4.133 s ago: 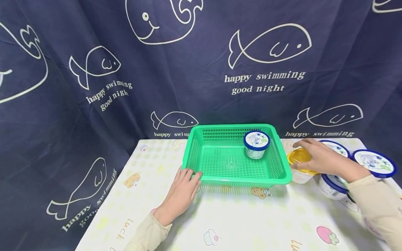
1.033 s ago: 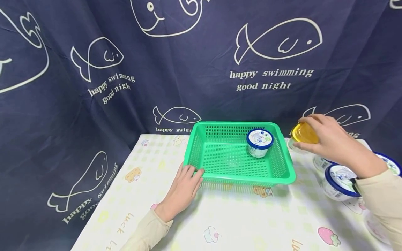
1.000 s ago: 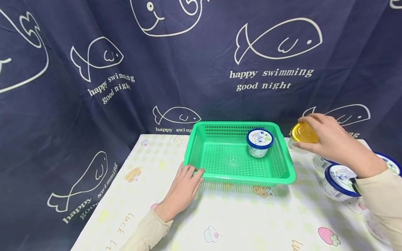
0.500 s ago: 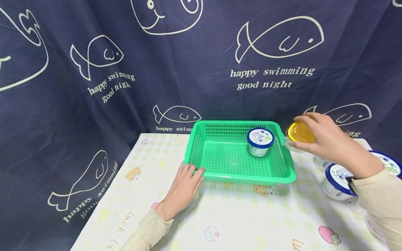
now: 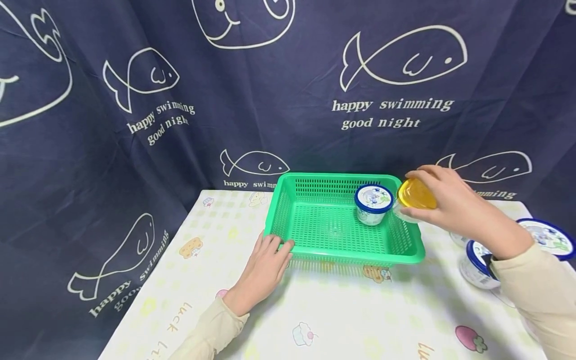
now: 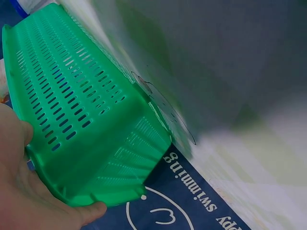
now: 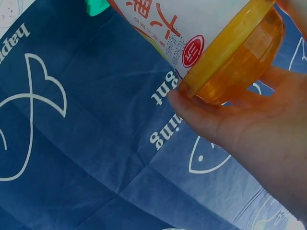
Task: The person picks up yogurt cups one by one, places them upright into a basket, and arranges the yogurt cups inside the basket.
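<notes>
My right hand (image 5: 454, 202) grips a plastic tub (image 5: 416, 194) by its amber, see-through lid, thumb and fingers on opposite sides. The tub is tilted and overlaps the right rim of the green basket (image 5: 344, 256) in the head view. Up close in the right wrist view, the tub's white label (image 7: 187, 19) carries red print. Inside the basket, towards its right back, stands a white tub with a blue-rimmed lid (image 5: 373, 198). My left hand (image 5: 258, 270) holds the basket's front left corner; its thumb and fingers go around the rim in the left wrist view.
Several blue-lidded tubs (image 5: 546, 239) stand at the table's right side, partly hidden behind my right arm. A patterned white tablecloth (image 5: 355, 315) covers the table. Directly behind it hangs a dark blue curtain (image 5: 310, 105) with fish drawings.
My right hand has picked up the amber-lidded tub from beside the basket and carried it left to the basket's right rim. The left hand stays on the basket corner.
</notes>
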{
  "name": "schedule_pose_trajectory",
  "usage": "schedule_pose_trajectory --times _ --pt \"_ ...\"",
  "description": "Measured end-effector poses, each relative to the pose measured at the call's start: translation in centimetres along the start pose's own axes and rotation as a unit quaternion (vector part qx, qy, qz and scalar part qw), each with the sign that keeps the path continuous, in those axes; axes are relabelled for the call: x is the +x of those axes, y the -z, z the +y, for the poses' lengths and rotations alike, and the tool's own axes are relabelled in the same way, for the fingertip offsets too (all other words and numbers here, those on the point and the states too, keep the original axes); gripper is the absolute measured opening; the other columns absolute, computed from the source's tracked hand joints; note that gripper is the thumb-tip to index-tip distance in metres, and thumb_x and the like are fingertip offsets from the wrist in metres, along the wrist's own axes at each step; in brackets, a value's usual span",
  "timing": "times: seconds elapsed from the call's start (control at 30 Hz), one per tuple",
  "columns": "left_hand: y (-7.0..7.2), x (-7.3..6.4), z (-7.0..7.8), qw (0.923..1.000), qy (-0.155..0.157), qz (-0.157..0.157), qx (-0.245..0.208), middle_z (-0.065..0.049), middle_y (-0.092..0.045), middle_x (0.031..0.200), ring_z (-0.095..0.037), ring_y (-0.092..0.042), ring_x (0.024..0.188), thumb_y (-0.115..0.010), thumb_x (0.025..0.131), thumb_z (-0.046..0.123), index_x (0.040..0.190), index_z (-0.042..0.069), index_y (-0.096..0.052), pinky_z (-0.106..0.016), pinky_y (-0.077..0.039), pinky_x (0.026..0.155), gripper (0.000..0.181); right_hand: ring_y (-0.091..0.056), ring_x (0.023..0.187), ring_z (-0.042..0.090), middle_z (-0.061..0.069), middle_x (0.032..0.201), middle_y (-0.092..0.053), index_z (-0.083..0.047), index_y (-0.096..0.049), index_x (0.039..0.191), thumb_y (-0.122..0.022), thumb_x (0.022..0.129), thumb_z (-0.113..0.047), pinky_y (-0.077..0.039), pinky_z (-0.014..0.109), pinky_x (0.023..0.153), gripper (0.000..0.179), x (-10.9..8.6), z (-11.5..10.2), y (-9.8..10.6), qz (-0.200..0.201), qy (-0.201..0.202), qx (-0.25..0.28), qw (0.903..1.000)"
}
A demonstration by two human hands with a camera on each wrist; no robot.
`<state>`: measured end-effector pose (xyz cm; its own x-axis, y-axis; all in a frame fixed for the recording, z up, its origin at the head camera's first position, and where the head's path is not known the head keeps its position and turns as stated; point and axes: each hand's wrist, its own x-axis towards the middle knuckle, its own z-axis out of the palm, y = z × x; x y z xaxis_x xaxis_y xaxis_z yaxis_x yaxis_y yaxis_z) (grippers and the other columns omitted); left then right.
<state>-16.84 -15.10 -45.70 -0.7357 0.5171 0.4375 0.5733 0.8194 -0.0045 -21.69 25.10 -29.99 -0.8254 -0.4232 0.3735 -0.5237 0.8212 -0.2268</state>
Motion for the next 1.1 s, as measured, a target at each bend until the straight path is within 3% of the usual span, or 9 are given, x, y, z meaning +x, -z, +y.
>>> schedule_pose_trajectory --times 0.53,0.77,1.1 --pt "-0.1 -0.1 0.1 1.0 0.005 0.004 0.001 -0.003 -0.055 0.109 -0.023 -0.049 0.11 -0.03 0.109 0.032 0.13 0.018 -0.054 -0.053 -0.027 0.115 0.035 -0.046 0.114 0.045 0.024 0.128 -0.052 0.0 -0.058 0.129 -0.087 0.076 -0.037 -0.045 0.062 0.088 0.07 0.3 -2.0 -1.6 -0.021 0.018 0.011 0.9996" --pt "-0.1 0.0 0.1 0.9999 -0.003 0.01 0.004 -0.004 -0.054 0.109 -0.025 -0.05 0.11 -0.029 0.11 0.032 0.129 0.017 -0.054 -0.054 -0.028 0.114 0.035 -0.046 0.115 0.044 0.025 0.128 -0.053 0.0 -0.059 0.128 -0.088 0.075 -0.032 -0.043 0.06 0.092 0.068 0.3 -2.4 -2.4 -0.024 0.024 0.026 0.9991" --pt "-0.1 0.0 0.1 1.0 0.004 0.0 0.005 -0.004 -0.054 0.11 -0.025 -0.049 0.111 -0.027 0.11 0.032 0.13 0.018 -0.054 -0.053 -0.027 0.114 0.037 -0.051 0.107 0.04 0.023 0.124 -0.056 -0.003 -0.059 0.126 -0.086 0.078 -0.034 -0.047 0.054 0.084 0.063 0.4 -2.4 -4.1 -0.05 0.047 0.027 0.9973"
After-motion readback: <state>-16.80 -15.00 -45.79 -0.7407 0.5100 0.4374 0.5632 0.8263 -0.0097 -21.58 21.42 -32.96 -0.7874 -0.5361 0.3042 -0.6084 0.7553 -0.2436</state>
